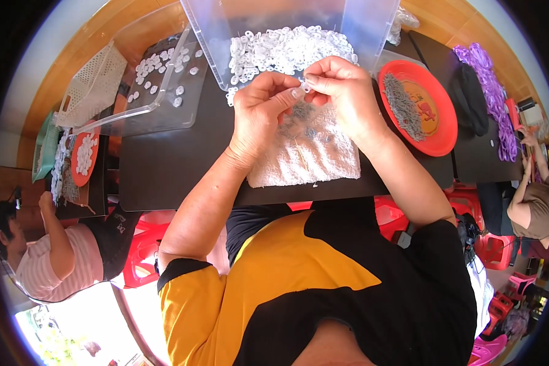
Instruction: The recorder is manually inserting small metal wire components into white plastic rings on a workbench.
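Both hands meet above a white towel [311, 161] at the middle of the dark table. Between the fingertips is a small white plastic piece [305, 87]. My left hand [261, 111] pinches it from the left with thumb and forefinger. From the other side my right hand [349, 91] also grips it with thumb and fingertips. Small grey bits [302, 111] lie on the towel just under the hands. Right behind the hands, a clear plastic bin [212, 43] holds a heap of similar white pieces [287, 52]. The fingers partly cover the held piece.
To the right stands a red plate [443, 143] with a pile of small grey parts [402, 110]. Purple cord [491, 91] lies farther right. A second clear box [192, 113] with scattered white pieces is at the left, beside a white basket [94, 85]. Other people sit on both sides.
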Motion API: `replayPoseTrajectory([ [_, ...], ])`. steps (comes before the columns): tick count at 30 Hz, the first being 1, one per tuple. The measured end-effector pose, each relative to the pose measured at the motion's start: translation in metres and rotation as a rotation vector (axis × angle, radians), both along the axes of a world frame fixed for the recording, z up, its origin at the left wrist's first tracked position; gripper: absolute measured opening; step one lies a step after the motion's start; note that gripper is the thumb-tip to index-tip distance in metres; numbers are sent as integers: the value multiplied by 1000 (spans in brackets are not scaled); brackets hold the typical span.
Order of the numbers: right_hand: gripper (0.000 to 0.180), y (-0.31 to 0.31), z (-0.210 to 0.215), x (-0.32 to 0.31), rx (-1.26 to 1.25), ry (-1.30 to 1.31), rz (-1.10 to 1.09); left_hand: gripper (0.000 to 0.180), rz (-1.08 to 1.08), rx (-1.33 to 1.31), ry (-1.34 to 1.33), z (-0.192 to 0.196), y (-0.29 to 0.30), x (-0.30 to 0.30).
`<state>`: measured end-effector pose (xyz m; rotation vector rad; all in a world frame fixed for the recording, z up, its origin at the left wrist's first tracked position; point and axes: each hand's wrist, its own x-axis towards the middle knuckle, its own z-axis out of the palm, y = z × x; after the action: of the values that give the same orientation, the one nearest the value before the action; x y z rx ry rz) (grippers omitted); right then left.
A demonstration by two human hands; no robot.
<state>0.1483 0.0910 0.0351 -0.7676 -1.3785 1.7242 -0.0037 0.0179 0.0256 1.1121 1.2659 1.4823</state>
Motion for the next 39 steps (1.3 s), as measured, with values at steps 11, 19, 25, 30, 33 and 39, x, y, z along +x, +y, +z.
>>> replayPoseTrajectory([
  [11, 1, -5, -6, -4, 211, -102, -44, 10, -104, -110, -78, -4, 7, -4],
  [19, 1, -11, -9, -6, 181, -58, -83, 12, -25, -27, -113, -10, 4, 5],
  [25, 3, -10, -20, -11, 267, -6, -109, 11, -16, -71, -158, -7, 4, 7],
  [30, 5, -13, -19, -13, 342, -16, -133, 10, 11, -82, -131, -8, 3, 2],
  [33, 6, -13, -18, -11, 411, -38, -172, 11, 9, -63, -214, -7, 4, 0],
  [39, 5, -10, -23, -14, 377, 14, -146, 13, -2, -79, -248, -6, 3, 4],
])
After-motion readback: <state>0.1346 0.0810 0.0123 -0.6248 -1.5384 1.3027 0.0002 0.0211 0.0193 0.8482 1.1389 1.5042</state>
